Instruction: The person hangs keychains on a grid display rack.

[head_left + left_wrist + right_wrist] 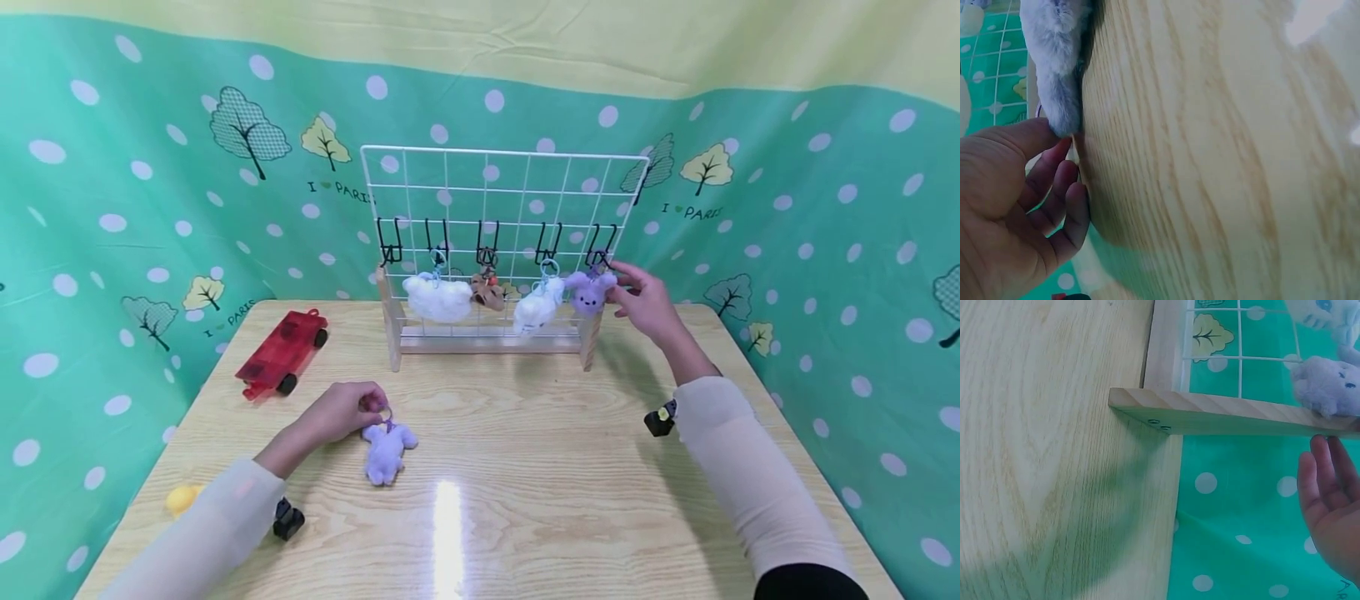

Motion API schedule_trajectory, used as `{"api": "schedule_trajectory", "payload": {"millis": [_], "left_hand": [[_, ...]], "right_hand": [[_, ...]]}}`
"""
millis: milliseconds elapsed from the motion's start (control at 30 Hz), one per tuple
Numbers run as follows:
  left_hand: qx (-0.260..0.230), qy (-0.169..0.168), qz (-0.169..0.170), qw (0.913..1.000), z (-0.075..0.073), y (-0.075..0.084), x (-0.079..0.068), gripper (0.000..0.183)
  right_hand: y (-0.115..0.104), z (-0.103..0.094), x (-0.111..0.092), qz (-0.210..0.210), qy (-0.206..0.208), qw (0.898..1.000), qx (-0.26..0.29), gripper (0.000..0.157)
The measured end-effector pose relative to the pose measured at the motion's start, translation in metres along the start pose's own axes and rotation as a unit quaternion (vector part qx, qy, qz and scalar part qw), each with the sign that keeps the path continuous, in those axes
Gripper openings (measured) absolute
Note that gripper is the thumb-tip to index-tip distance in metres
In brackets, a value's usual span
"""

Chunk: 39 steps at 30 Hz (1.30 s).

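Note:
Near the table's middle left, my left hand (347,410) pinches the ring of a lilac plush keychain (386,454). That plush hangs down over the tabletop, and its fur shows up close in the left wrist view. My right hand (647,302) is at the right end of a white wire grid rack (506,152), its fingers at the ring and side of a purple plush keychain (588,293) on the end hook. Whether thumb and forefinger pinch it is hidden. Two white plush keychains, one wide (438,298) and one narrower (538,307), hang from other hooks.
A small brown keychain (487,292) hangs on the middle hook. The leftmost black hook (390,250) bears nothing. A red toy cart (285,354) stands at the back left. Something yellow (182,498) lies beside the left sleeve. A patterned green curtain (825,250) surrounds the table.

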<state>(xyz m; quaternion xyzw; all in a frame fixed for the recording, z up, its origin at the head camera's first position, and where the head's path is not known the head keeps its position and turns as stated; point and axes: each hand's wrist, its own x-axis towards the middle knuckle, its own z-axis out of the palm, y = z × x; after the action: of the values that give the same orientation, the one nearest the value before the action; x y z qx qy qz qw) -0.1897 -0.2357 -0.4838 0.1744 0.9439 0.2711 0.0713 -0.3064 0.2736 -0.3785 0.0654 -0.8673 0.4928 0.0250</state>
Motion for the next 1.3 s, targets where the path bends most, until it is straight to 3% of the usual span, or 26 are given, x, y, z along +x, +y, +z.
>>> {"api": "schedule_trajectory", "payload": {"millis": [500, 767, 1300], "left_hand": [[-0.006, -0.035, 0.002, 0.9994, -0.017, 0.010, -0.001, 0.008], [-0.036, -0.016, 0.022, 0.9990, -0.026, 0.017, -0.003, 0.008], [-0.057, 0.054, 0.014, 0.9968, -0.055, 0.037, -0.005, 0.017]], "right_hand": [[0.003, 0.000, 0.001, -0.012, 0.010, 1.000, 0.004, 0.050], [0.002, 0.000, 0.000, -0.006, 0.010, 1.000, 0.001, 0.050], [0.004, 0.000, 0.000, -0.003, 0.009, 1.000, -0.004, 0.051]]}}
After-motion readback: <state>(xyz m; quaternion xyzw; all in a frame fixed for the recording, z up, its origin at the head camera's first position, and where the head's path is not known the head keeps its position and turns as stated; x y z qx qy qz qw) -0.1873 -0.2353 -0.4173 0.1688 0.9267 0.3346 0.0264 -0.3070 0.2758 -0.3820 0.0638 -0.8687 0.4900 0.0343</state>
